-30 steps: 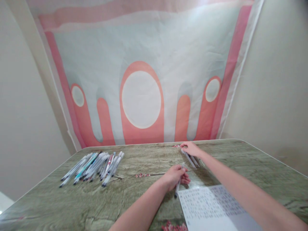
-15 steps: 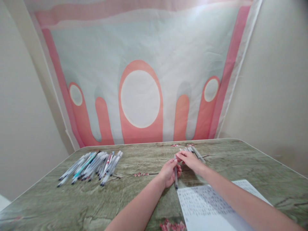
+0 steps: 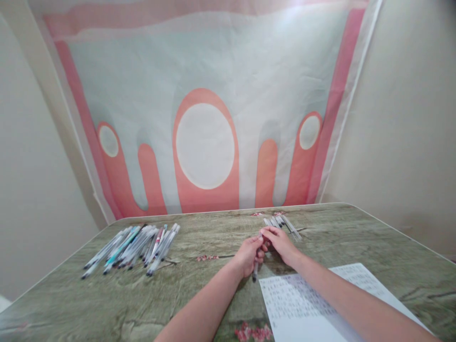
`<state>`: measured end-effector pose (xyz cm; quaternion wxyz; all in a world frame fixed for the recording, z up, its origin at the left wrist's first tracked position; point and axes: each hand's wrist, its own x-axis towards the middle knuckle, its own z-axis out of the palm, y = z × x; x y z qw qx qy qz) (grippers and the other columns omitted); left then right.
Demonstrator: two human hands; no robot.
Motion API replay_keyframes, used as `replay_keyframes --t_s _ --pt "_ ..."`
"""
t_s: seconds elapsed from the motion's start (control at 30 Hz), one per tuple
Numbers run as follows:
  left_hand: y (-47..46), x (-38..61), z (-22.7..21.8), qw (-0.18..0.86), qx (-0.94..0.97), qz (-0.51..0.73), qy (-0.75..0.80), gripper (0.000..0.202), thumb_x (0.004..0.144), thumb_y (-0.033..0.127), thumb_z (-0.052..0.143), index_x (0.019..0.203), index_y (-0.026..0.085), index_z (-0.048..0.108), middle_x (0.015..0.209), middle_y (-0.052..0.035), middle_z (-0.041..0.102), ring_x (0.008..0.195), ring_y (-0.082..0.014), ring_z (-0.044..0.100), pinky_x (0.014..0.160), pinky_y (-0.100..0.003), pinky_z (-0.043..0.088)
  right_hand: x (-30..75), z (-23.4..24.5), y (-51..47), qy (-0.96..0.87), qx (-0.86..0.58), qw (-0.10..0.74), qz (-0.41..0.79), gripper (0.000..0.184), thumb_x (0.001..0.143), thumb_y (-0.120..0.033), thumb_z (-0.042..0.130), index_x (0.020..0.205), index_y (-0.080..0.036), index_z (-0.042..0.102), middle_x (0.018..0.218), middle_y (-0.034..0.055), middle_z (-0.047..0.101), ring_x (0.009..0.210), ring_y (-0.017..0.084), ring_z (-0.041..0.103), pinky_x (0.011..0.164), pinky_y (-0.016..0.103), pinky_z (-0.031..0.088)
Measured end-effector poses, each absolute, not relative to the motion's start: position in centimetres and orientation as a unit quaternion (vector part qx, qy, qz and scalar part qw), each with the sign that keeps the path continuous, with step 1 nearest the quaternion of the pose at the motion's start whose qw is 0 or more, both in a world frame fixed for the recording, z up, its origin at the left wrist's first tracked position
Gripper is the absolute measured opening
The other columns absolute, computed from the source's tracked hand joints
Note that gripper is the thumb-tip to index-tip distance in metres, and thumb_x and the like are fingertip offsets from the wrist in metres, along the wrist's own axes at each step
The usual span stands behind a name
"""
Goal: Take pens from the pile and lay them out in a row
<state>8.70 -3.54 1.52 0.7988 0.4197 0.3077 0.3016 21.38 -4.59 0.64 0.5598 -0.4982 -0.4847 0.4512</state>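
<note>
A pen (image 3: 255,274) lies in the grasp of the left hand (image 3: 248,256), its dark end sticking out below the curled fingers, its upper end near the thumb and forefinger. The right hand (image 3: 282,244) meets the left at that upper end, fingers bent and narrow; whether they pinch the pen cannot be told. Just beyond the right hand lies a small group of pens (image 3: 292,228). A sheet of written paper (image 3: 285,308) is nearer the body, partly under the right forearm. Well to the left of the left hand, a larger heap of pens (image 3: 142,247) rests on the table (image 3: 199,297).
</note>
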Motion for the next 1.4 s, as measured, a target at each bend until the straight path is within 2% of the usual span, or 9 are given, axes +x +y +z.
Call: replay_keyframes --t_s 0.3,0.6,1.17,1.4 --pt "-3.7 8.6 1.8 0.794 0.428 0.283 0.326 0.02 0.072 0.032 0.051 0.077 0.012 0.051 0.053 0.0039 0.045 0.033 0.0001 0.02 0.035 -0.016 0.008 21.0 0.1 -4.6 -0.463 -0.517 0.592 0.41 0.017 0.066 -0.036 0.053 0.066 -0.02 0.056 0.06 -0.0012 0.057 0.056 0.014 0.05 0.05 0.024 0.036" --pt "-3.5 8.6 1.6 0.792 0.431 0.283 0.326 0.018 0.073 0.031 0.049 0.075 0.013 0.051 0.055 0.0034 0.047 0.032 -0.0001 0.02 0.036 -0.017 0.008 21.0 0.1 -4.7 -0.488 -0.538 0.577 0.374 0.022 0.07 -0.041 0.049 0.069 -0.02 0.057 0.064 0.003 0.06 0.056 0.016 0.052 0.048 0.025 0.038" --pt "-3.4 8.7 1.3 0.789 0.433 0.289 0.326 0.02 0.071 0.033 0.051 0.074 0.014 0.049 0.055 0.0032 0.047 0.033 -0.0001 0.021 0.036 -0.017 0.008 20.6 0.4 -5.0 -0.458 -0.518 0.612 0.384 0.017 0.068 -0.036 0.052 0.065 -0.02 0.057 0.062 0.0009 0.059 0.056 0.015 0.052 0.052 0.025 0.038" --pt "-3.5 8.6 1.4 0.786 0.438 0.288 0.328 0.021 0.07 0.035 0.052 0.072 0.014 0.047 0.054 0.0037 0.046 0.033 0.0002 0.021 0.036 -0.017 0.008 20.3 0.4 -5.1 -0.452 -0.514 0.622 0.381 0.018 0.068 -0.038 0.052 0.067 -0.02 0.057 0.066 0.0017 0.06 0.062 0.016 0.054 0.056 0.025 0.042"
